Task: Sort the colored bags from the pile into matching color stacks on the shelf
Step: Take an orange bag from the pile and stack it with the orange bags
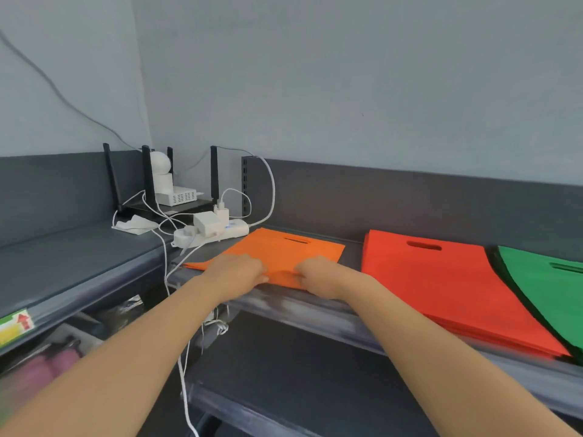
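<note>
An orange bag (277, 250) with a cut-out handle lies flat on the dark grey shelf (350, 247), left of the other stacks. My left hand (236, 271) and my right hand (318, 277) both rest on its near edge, fingers curled on the fabric at the shelf's front lip. A stack of red bags (441, 279) lies to the right. A green stack (549, 291) sits further right, partly cut off by the frame edge. The pile of unsorted bags is out of view.
A white power strip (211, 231) with chargers and white cables sits just behind the orange bag. A black router (164, 206) with antennas and a white camera stand in the corner. A lower shelf (284, 373) runs beneath. A cable hangs down the front.
</note>
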{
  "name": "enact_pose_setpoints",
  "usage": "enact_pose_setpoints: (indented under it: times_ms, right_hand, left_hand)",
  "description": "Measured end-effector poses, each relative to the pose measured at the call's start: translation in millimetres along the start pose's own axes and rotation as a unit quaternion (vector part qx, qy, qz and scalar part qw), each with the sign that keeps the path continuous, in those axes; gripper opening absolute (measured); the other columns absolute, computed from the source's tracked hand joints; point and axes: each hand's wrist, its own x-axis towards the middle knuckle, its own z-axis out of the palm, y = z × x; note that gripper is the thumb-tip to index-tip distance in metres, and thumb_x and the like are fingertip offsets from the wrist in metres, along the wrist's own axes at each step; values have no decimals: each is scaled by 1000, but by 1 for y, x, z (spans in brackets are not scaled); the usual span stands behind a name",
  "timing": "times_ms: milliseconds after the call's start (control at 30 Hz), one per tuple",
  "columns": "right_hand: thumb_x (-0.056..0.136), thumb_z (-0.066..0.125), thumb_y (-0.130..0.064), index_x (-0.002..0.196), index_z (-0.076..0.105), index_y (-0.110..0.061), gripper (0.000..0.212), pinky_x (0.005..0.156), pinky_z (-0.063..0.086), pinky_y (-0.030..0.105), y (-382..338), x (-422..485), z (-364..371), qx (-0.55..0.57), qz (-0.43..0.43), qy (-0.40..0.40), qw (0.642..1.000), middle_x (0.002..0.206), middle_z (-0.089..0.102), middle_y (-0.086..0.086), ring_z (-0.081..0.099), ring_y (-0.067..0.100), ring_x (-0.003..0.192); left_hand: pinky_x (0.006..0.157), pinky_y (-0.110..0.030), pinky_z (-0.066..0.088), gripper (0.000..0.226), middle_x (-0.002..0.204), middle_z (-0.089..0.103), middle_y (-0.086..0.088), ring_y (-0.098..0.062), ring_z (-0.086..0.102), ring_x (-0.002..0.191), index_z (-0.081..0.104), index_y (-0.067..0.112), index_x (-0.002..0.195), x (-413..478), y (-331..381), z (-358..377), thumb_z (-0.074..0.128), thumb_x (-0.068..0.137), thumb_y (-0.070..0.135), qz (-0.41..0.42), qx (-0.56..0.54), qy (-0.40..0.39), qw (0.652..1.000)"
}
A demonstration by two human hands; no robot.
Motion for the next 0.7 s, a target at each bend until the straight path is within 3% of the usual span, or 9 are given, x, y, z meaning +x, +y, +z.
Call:
enact_pose_setpoints:
  times_ms: [167, 233, 267, 333, 367, 400, 500, 633, 700]
  right_hand:
    - [97, 42, -28, 104, 54, -3, 28, 72, 39, 33, -11, -31, -12, 96, 205, 234, 945, 108, 61, 19, 59, 37, 101]
    - [99, 40, -35, 101, 52, -2, 35, 69, 45, 30, -11, -44, -17, 238, 262, 221, 909, 97, 64, 19, 63, 33, 87]
    - [99, 39, -39, 106, 50, 0, 42, 67, 53, 32, -11, -46, -18, 379, 274, 184, 864, 98, 65, 22, 65, 33, 81]
    - [99, 38, -47, 117, 45, 2, 52, 54, 58, 36, -16, -50, -15, 672, 273, 115, 679, 111, 61, 28, 67, 37, 72]
    - [99, 39, -46, 120, 45, 1, 53, 49, 57, 37, -16, -51, -12, 736, 274, 94, 612, 113, 60, 28, 68, 39, 70]
    - [99, 41, -43, 121, 46, 1, 49, 46, 56, 37, -16, -51, -8, 760, 279, 75, 582, 112, 62, 27, 69, 40, 69]
    - [98, 42, -20, 114, 48, -1, 25, 44, 55, 40, -19, -49, 4, 759, 310, 42, 571, 94, 67, 24, 70, 39, 62]
    - [95, 38, 2, 110, 47, -4, 18, 57, 57, 49, -19, -48, 15, 696, 342, 59, 629, 98, 60, 18, 62, 30, 76]
    - [94, 34, 7, 109, 49, -7, 25, 58, 55, 46, -18, -49, 15, 680, 321, 107, 650, 101, 58, 16, 60, 26, 78]
  left_hand:
    - [70, -33, 35, 29, 103, 64, -9, -31, 60, 98, 55, 15, 106, -5, -4, 1, 30, 103, 31, -39, -10, 129, 991]
    - [67, -33, 35, 20, 102, 64, -6, -30, 61, 95, 52, 19, 108, -7, -8, 3, 34, 101, 24, -33, -4, 169, 985]
    - [65, -32, 35, 18, 102, 63, -4, -28, 61, 95, 52, 20, 107, -9, -8, 4, 35, 100, 22, -12, -4, 182, 983]
    - [65, -31, 36, 24, 107, 59, 2, -23, 57, 100, 53, 22, 108, -18, -3, 10, 31, 101, 28, 68, 0, 196, 978]
    - [66, -32, 38, 28, 109, 56, 3, -22, 55, 103, 54, 22, 111, -23, 1, 14, 28, 101, 31, 110, 1, 197, 974]
    - [68, -32, 39, 31, 110, 54, 2, -21, 54, 105, 53, 22, 114, -29, 6, 18, 27, 101, 33, 141, -2, 193, 971]
    - [70, -31, 37, 36, 109, 52, 3, -19, 53, 107, 51, 25, 118, -40, 14, 25, 28, 98, 44, 177, -33, 162, 970]
    - [85, -33, 38, 80, 111, 55, 11, -14, 51, 109, 53, 37, 121, -40, 8, 26, 8, 70, 80, 146, -124, 58, 980]
    - [93, -36, 37, 73, 115, 56, 10, -17, 49, 112, 59, 35, 116, -33, 2, 24, 13, 77, 76, 90, -189, 61, 976]
